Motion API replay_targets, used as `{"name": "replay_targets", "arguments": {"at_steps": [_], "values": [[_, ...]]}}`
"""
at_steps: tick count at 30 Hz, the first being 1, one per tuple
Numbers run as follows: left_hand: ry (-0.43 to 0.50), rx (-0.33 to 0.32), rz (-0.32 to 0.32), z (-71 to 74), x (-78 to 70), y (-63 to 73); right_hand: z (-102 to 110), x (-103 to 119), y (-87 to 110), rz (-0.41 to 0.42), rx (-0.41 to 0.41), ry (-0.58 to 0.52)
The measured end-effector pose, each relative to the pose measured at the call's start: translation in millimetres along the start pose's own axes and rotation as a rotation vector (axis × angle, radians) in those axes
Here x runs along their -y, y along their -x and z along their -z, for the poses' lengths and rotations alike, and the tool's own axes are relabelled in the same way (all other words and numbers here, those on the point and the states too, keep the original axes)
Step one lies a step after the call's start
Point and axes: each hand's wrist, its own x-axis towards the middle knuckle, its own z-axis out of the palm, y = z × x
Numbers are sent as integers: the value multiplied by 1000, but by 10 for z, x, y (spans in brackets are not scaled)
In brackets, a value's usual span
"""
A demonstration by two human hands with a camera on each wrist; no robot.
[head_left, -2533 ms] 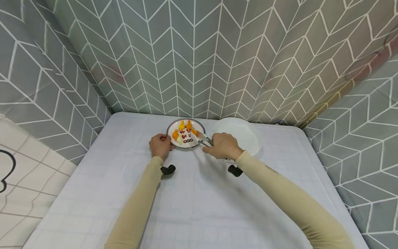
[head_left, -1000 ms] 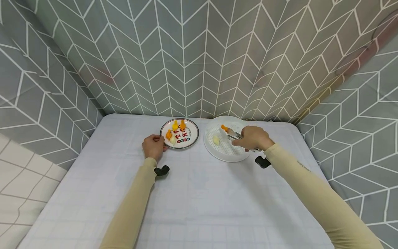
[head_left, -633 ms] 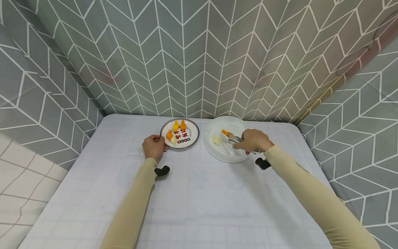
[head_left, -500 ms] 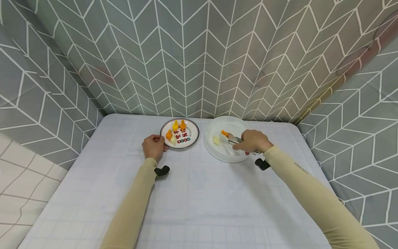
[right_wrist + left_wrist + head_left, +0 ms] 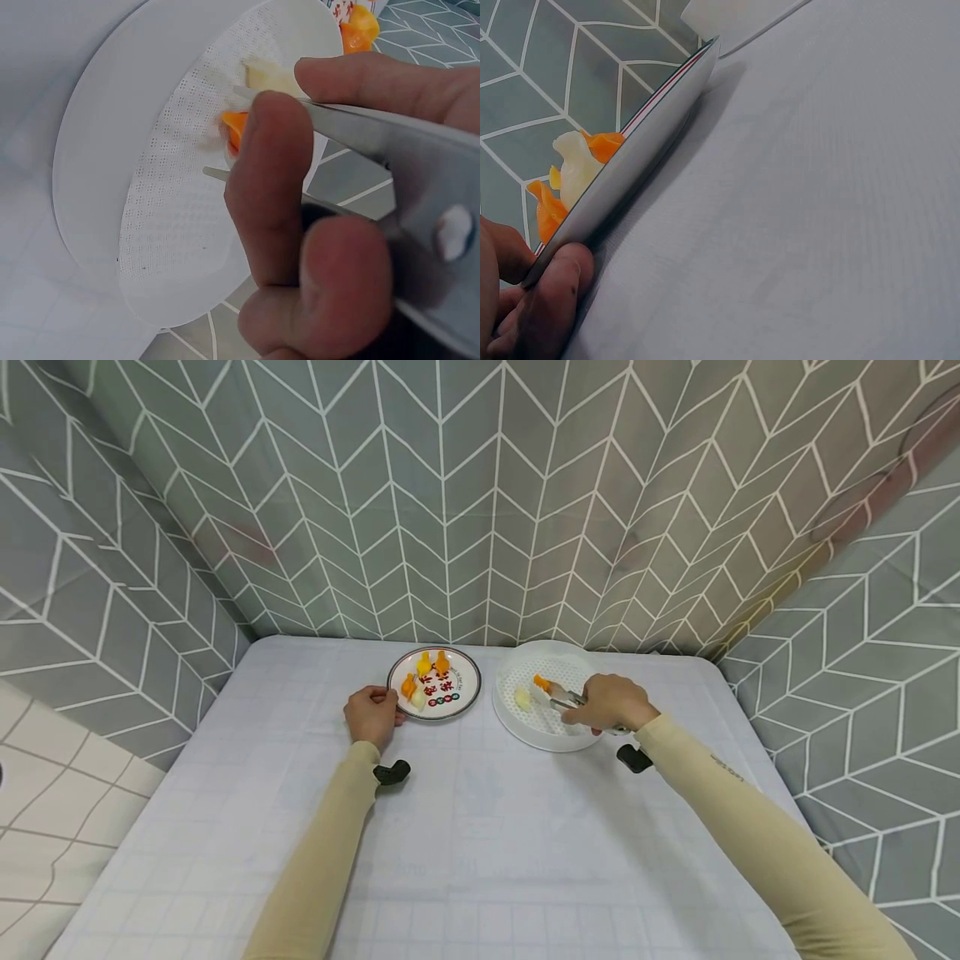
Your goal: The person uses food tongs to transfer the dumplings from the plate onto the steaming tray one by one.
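My left hand (image 5: 371,713) pinches the near-left rim of a dark-edged plate with red lettering (image 5: 467,691), thumb above and fingers below. On that plate sit small dumpling-shaped pieces: orange ones (image 5: 408,686), a yellow one (image 5: 424,663) and a pale one (image 5: 577,169). My right hand (image 5: 615,702) holds metal tongs (image 5: 352,131) over a white perforated steamer tray (image 5: 517,727). Their tips stand apart on either side of an orange dumpling (image 5: 235,126), low over the perforated surface. A pale dumpling (image 5: 522,697) lies just left of it; my fingers partly cover the tongs.
Plate and tray stand side by side near the back edge of a table with a white cloth (image 5: 465,843). A grey herringbone curtain (image 5: 480,527) rises behind and along both sides. Black wrist mounts (image 5: 392,772) sit on both forearms.
My right hand has carried the orange dumpling in the tongs from the plate rightward to the tray, then lowered it. The tong arms have spread apart. My left hand stays at the plate's rim.
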Motion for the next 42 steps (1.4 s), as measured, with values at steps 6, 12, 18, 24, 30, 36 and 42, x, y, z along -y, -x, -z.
{"name": "replay_targets", "arguments": {"at_steps": [6,12,18,24,30,36,42], "values": [[5,0,10,-8,6,0,9,-12,28,7,-8,-12],[-1,-1,7,-13,5,0,12,-16,45,11,-5,-16],[-8,-1,5,-15,19,0,37,-19,88,10,-17,-9],[-19,-2,11,-12,7,-10,106,11,163,18,-43,-22],[-20,3,16,-12,-9,-15,199,53,247,38,-65,-29],[-9,3,7,-17,3,-22,267,166,320,49,-128,-101],[-6,2,14,-9,-3,-20,190,406,329,56,-205,-169]]}}
